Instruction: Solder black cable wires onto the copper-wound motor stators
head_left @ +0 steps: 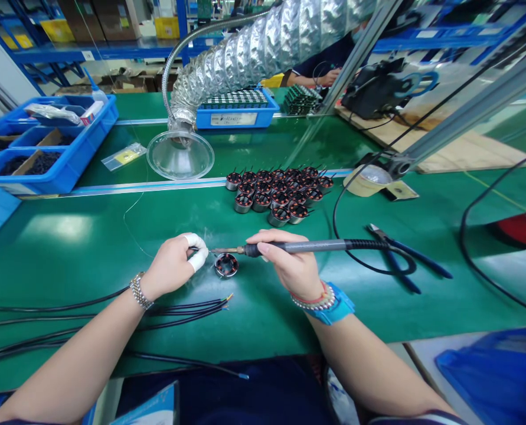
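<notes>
The right hand (287,265) grips a soldering iron (298,248) in curled fingers, its tip reaching a copper-wound stator (226,265) at lower centre, beside the left hand's (172,265) pinched, white-taped fingers (196,251); a blue compartment tray (63,171) upper left holds dark small parts (43,164).

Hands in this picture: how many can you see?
3. The person's left hand is beside a wound stator, the right hand holds a soldering iron, and a co-worker's hand shows far across the bench; another may be hidden.

Wound stators (275,192) sit on the workbench (68,265), pliers (399,254) to their right, a fume hood (180,154) behind.
</notes>
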